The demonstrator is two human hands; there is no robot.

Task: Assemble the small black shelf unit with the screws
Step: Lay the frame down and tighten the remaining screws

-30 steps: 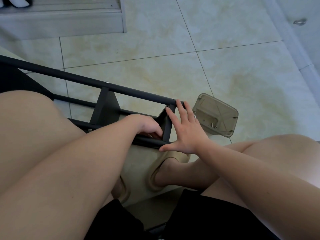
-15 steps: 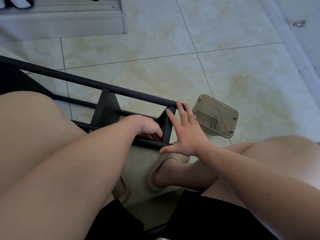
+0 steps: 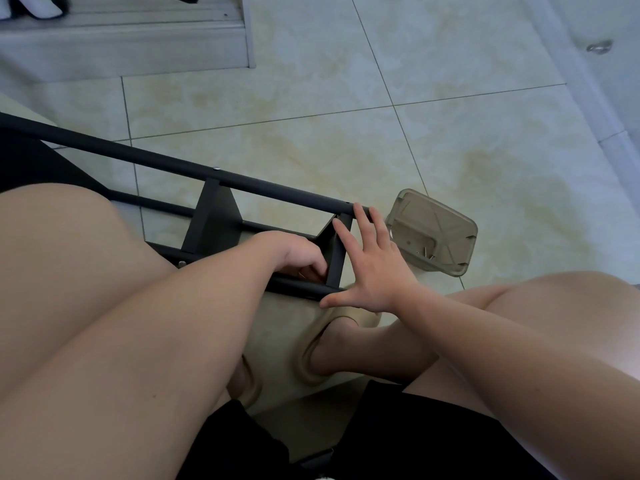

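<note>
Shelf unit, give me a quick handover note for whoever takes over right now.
Left hand: fingers curled inside the shelf at its end joint; what they hold is hidden.
Right hand: open, pressed flat on the end bracket.
The shelf lies on its side on the floor; tray with loose screws beside the right hand.
Done: a rail screw sits at the middle bracket.
Left: likely fastening the end bracket.
</note>
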